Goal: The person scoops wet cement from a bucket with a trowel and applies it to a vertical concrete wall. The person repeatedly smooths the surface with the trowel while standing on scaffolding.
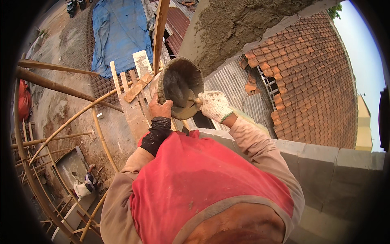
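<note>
A mortar-caked bucket [199, 72] is tilted with its mouth toward me, and wet grey mortar coats its inside. My left hand [159, 107], bare beyond a black wrist wrap, grips the bucket's lower left rim with the thumb over the edge. In a white knitted glove, my right hand [213, 105] is closed round the handle of a trowel [189, 100]. The trowel's blade reaches into the bucket's mouth, against the mortar near its lower side.
Bamboo poles [61, 86] of a scaffold stand left, beside wooden planks [130, 110]. A grey block wall [313, 162] runs to the right; a mortar-covered surface [231, 28] rises ahead. Beyond lie a tiled roof [308, 77] and blue tarp [120, 34]. Another person [84, 188] is far below.
</note>
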